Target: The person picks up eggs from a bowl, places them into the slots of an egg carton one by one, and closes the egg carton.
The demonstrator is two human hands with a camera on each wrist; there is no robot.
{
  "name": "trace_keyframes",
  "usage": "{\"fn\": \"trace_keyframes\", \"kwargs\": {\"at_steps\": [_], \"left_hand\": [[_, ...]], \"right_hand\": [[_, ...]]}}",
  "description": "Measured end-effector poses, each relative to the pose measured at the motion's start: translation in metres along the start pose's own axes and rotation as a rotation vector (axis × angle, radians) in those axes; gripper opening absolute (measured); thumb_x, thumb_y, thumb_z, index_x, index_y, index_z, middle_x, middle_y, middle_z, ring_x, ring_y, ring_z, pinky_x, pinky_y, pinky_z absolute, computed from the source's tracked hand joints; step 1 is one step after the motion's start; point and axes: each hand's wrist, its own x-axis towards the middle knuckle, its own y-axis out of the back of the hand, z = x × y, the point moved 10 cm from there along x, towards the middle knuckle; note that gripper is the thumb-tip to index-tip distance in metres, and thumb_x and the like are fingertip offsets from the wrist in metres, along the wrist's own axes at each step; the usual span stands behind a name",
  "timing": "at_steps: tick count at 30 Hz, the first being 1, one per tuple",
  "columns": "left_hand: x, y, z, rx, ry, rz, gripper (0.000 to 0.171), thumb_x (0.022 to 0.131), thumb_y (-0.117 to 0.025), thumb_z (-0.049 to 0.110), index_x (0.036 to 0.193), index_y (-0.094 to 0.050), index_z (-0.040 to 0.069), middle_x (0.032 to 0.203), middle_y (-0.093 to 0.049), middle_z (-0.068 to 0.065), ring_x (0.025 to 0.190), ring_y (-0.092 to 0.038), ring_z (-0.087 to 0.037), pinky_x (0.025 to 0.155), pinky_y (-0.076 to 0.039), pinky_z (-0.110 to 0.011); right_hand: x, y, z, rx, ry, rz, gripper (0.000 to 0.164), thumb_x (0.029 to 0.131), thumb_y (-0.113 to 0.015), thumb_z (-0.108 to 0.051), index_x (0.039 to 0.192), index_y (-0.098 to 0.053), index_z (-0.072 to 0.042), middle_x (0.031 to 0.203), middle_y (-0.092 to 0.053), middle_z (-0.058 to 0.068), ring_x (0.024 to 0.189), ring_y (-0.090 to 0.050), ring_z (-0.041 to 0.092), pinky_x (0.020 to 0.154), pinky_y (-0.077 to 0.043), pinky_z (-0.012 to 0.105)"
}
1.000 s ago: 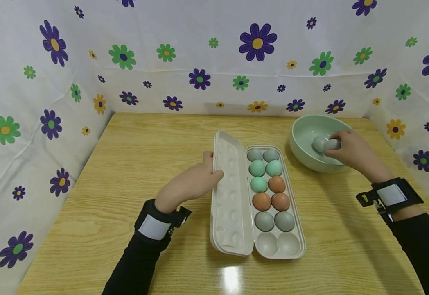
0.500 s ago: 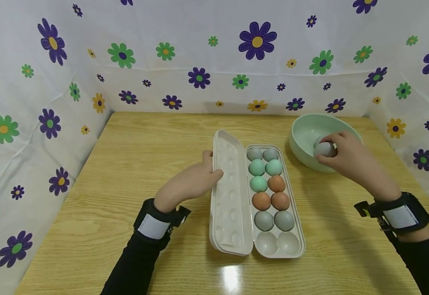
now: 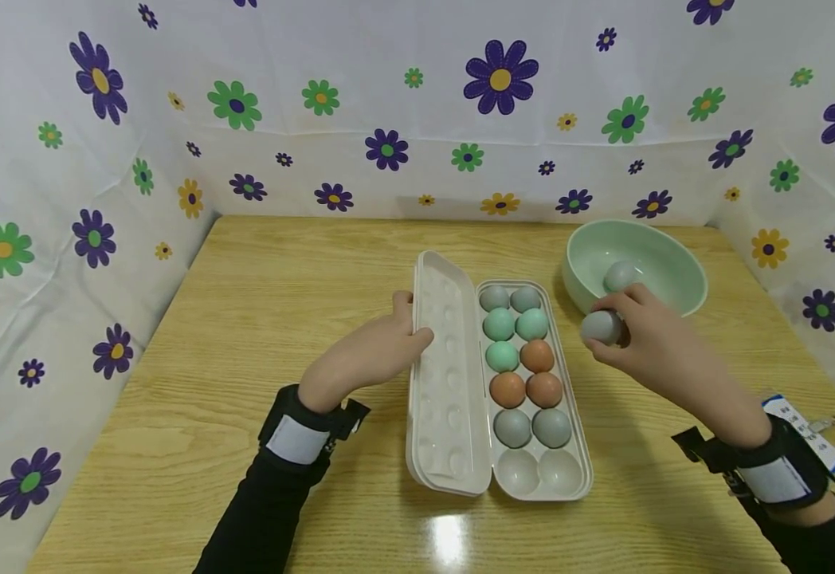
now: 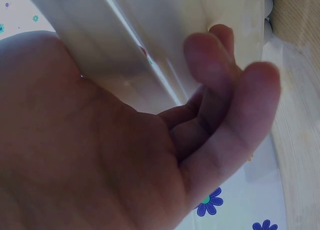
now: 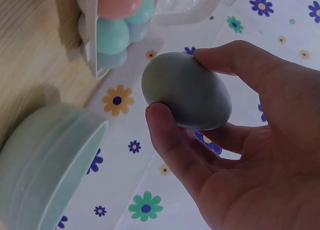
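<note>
My left hand grips the raised lid of a white egg carton, thumb on the inner side and fingers behind; the left wrist view shows the curled fingers against the translucent plastic. My right hand pinches a grey egg between thumb and fingers, in the air between carton and bowl, in front of the bowl's near rim. In the right wrist view the egg shows whole. Grey, mint-green and brown eggs fill the carton's rows, except two bare cups at the near end.
At the back right stands a pale green bowl with a grey egg inside. A blue-and-white badge lies partly behind the right wrist. Flower-print cloth hangs around the wooden table.
My right hand has lifted the grey egg out of the bowl and moved it left and toward me, past the rim. My left hand has stayed on the lid.
</note>
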Motion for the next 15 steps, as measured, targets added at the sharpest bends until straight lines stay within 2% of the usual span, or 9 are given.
{"fn": "trace_keyframes", "kwargs": {"at_steps": [4,9,12,15], "left_hand": [[-0.001,0.001,0.001,-0.003,-0.002,0.001,0.066,0.095,-0.032,0.034,0.141,0.002,0.002,0.081,-0.056,-0.009,0.063,-0.053,-0.019,0.056,-0.042,-0.033],[0.0,0.001,0.0,0.006,0.003,0.002,0.066,0.095,-0.032,0.034,0.141,0.002,0.002,0.077,-0.054,-0.008,0.06,-0.052,-0.019,0.054,-0.04,-0.033],[0.0,0.0,-0.001,0.011,0.011,-0.002,0.067,0.094,-0.032,0.035,0.142,0.002,0.003,0.075,-0.053,-0.008,0.058,-0.051,-0.019,0.052,-0.039,-0.033],[0.001,0.0,0.0,0.004,0.005,-0.004,0.067,0.094,-0.032,0.035,0.142,0.003,0.003,0.075,-0.053,-0.008,0.059,-0.052,-0.019,0.052,-0.039,-0.033]], "right_hand": [[-0.011,-0.009,-0.015,0.017,0.029,0.012,0.036,0.08,-0.066,-0.024,0.109,-0.055,-0.007,0.103,-0.046,0.011,0.08,-0.051,0.021,0.065,-0.048,0.036],[-0.025,-0.026,-0.034,0.06,0.032,-0.017,0.036,0.079,-0.068,-0.024,0.109,-0.055,-0.009,0.103,-0.045,0.006,0.08,-0.051,0.016,0.066,-0.048,0.031],[-0.034,-0.037,-0.051,0.073,0.078,-0.024,0.035,0.078,-0.07,-0.025,0.107,-0.056,-0.011,0.103,-0.046,0.003,0.079,-0.05,0.012,0.065,-0.048,0.029],[-0.045,-0.047,-0.07,0.074,0.163,-0.006,0.034,0.076,-0.072,-0.023,0.105,-0.056,-0.014,0.102,-0.046,0.0,0.078,-0.049,0.009,0.064,-0.048,0.026]]}}
